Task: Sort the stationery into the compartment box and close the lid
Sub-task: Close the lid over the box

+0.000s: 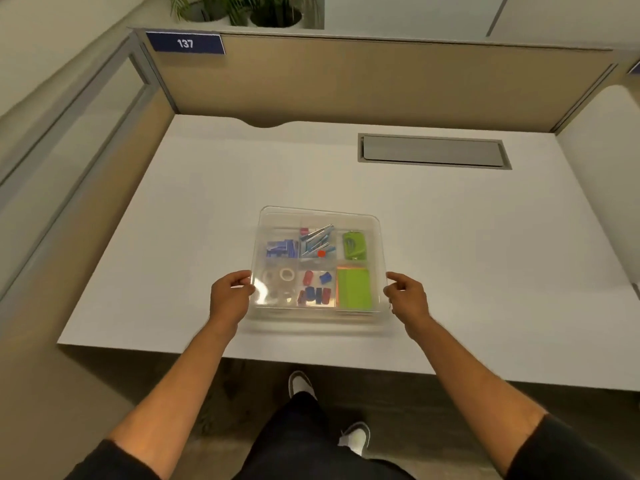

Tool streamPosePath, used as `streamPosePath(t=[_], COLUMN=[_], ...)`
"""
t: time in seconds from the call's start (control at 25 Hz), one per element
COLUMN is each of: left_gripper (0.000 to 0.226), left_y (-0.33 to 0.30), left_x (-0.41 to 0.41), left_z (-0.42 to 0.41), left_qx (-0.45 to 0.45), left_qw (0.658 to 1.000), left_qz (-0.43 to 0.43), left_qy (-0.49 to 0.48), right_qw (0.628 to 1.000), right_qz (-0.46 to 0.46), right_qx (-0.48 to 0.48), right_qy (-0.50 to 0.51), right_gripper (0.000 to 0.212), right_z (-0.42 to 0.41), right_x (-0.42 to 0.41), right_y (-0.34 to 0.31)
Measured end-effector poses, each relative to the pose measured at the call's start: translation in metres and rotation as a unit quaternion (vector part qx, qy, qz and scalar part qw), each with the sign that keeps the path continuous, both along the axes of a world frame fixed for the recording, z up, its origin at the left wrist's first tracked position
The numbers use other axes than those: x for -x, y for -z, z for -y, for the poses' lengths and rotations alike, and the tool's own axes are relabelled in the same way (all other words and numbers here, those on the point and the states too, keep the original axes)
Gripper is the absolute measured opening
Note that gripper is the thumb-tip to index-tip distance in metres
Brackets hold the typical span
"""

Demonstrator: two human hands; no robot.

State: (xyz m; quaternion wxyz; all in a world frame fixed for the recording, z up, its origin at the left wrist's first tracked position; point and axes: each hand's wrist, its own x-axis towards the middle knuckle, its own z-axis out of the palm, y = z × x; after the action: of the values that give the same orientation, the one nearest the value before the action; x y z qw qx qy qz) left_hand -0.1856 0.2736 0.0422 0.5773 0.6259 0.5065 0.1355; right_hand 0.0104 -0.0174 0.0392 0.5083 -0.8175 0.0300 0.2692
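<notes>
A clear compartment box stands on the white desk near its front edge. Over it lies a clear lid, seen slightly blurred. My left hand grips the lid's left edge and my right hand grips its right edge. Through the lid I see blue pieces at the back left, silver clips in the back middle, a green item at the back right, tape rolls at the front left, red and blue pieces in the front middle and green notes at the front right.
The white desk is walled by tan partitions at the back and on both sides. A grey cable hatch is set into the desk at the back right. My feet show below the desk's front edge.
</notes>
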Motion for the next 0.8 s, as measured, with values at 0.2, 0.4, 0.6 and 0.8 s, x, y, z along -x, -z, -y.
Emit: streamPosePath(t=[0.2, 0.4, 0.6, 0.8], left_gripper=[0.035, 0.034, 0.034, 0.033], left_y=[0.013, 0.023, 0.028, 0.031], left_x=[-0.001, -0.002, -0.002, -0.003], left_z=[-0.009, -0.017, -0.024, -0.026], left_qx=[0.001, 0.01, 0.012, 0.016], left_qw=[1.0, 1.0, 0.999, 0.998], left_qz=[-0.004, -0.014, -0.03, -0.04], left_qy=[0.016, 0.025, 0.044, 0.052], right_qw=[1.0, 0.999, 0.998, 0.998], right_qz=[0.014, 0.035, 0.051, 0.045], right_qx=[0.016, 0.031, 0.041, 0.047], right_qy=[-0.003, 0.003, 0.014, 0.006], right_gripper=[0.042, 0.042, 0.04, 0.039], right_z=[-0.004, -0.016, -0.022, -0.019], right_x=[0.004, 0.004, 0.005, 0.0], right_y=[0.002, 0.011, 0.013, 0.017])
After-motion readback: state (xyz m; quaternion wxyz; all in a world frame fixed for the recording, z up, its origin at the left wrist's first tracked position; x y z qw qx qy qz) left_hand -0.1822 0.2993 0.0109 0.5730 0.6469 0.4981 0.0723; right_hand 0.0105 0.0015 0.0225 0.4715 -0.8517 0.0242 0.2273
